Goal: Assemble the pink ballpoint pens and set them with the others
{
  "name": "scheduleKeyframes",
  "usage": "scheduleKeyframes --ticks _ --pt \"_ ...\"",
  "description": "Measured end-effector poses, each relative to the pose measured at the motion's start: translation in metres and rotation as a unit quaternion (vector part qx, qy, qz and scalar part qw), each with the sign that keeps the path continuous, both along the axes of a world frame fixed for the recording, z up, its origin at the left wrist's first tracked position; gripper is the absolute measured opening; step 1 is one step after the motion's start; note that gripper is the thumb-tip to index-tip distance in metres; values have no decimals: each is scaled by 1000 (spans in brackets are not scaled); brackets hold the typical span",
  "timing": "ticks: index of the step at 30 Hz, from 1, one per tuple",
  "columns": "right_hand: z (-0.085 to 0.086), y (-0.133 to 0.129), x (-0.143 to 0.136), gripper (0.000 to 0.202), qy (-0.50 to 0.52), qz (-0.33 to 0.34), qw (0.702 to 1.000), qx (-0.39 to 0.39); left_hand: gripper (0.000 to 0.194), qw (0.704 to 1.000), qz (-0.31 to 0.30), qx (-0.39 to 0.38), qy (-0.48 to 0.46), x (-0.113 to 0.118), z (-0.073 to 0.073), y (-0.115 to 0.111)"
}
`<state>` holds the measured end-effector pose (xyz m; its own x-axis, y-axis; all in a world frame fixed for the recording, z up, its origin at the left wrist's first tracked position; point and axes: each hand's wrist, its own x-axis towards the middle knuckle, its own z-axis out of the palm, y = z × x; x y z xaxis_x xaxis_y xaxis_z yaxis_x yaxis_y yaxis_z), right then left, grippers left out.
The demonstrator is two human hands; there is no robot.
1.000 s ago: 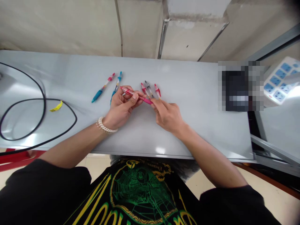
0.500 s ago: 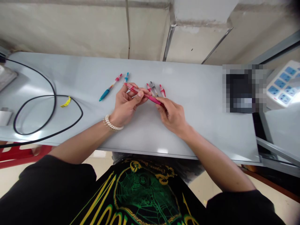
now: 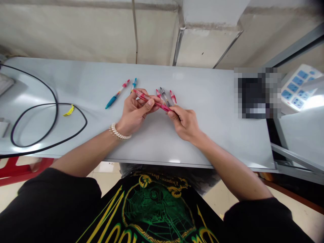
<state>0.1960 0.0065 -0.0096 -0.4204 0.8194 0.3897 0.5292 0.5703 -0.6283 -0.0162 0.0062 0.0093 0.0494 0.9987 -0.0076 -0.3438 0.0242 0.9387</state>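
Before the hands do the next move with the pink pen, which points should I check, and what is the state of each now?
1. Left hand grips the pink pen at its upper end: ok.
2. Right hand pinches the pen's lower end: ok.
3. Pen is lifted off the table: cannot tell.
4. Loose pens behind the hands lie apart from the held pen: cannot tell, they overlap in view.
5. Teal pen lies away from the left hand: ok.
6. Black cable stays far to the left: ok.
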Motion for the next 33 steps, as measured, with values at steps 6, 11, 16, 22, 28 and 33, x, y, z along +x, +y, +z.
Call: scheduleKeyframes --ticks 6,11,16,22,28,33 --pt "1 -3 -3 39 17 8 1000 20 53 1000 10 -8 -10 0 0 0" --pt "-3 -1 -3 26 15 -14 990 139 44 993 113 -28 3 -10 -8 14" --pt "-3 4 3 17 13 -51 989 138 30 971 213 26 102 -34 -8 34" --pt "1 5 5 14 8 -59 987 146 27 877 273 166 358 -54 13 31" --pt "0 6 6 17 -2 -73 988 133 28 844 272 153 437 -94 17 41" --pt "-1 7 7 16 -21 -90 990 106 19 814 253 135 505 -106 5 48"
